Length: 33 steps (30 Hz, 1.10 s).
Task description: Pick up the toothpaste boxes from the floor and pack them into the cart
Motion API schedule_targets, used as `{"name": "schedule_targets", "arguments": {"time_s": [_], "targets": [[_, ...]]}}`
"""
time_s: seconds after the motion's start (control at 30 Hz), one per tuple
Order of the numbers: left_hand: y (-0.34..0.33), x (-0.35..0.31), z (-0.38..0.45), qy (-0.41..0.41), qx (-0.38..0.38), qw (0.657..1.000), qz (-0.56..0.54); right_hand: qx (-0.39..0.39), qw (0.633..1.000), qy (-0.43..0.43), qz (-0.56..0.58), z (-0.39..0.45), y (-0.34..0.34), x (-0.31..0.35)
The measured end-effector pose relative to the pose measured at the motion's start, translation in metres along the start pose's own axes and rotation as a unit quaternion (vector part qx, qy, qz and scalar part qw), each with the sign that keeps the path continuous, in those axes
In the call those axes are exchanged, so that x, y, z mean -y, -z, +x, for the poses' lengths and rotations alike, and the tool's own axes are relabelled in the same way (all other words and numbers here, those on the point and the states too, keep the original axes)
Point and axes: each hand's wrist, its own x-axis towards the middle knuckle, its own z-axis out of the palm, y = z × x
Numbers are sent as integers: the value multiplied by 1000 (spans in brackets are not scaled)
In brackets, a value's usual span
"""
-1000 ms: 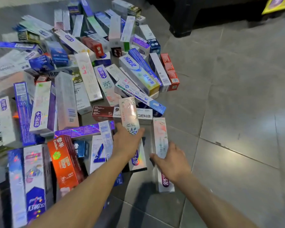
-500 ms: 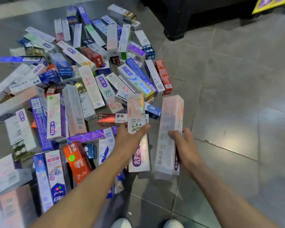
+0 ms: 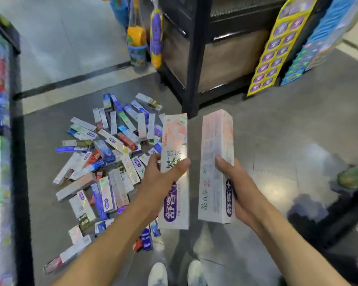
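From the head camera, each hand holds one long pale toothpaste box upright above the grey floor point(image 3: 277, 131). The left hand point(image 3: 161, 182) has its grip closed round the left box point(image 3: 175, 141), thumb across the front. The right hand point(image 3: 236, 188) grips the right box point(image 3: 216, 145) (its fingers are hidden behind it). The two boxes stand just apart. The pile of boxes point(image 3: 103, 162) lies on the floor, left of the hands. White shoes point(image 3: 157, 274) show below.

two held boxes point(image 3: 175, 172), dozens of floor boxes point(image 3: 103, 162), two hands point(image 3: 159, 182)
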Motion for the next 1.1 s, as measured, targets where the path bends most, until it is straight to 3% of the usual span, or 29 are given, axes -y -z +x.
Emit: {"name": "schedule_targets", "arguments": {"time_s": [0.23, 0.47, 0.6, 0.87, 1.1], "targets": [[-26, -172, -126, -47, 56, 997, -28, -87, 995, -37, -22, -144, -71, 155], [-57, -232, -202, -65, 69, 994, -48, -85, 992, 43, 82, -231, -101, 219], [-78, -245, -223, -96, 103, 989, -50, -109, 986, 100, 75, -261, -101, 232], [-103, -258, -251, -123, 237, 964, -19, -124, 951, 180, 219, -324, -104, 214], [-111, -240, -284, -75, 390, 916, 50, -250, 895, 290, 228, -392, -130, 164]]}}
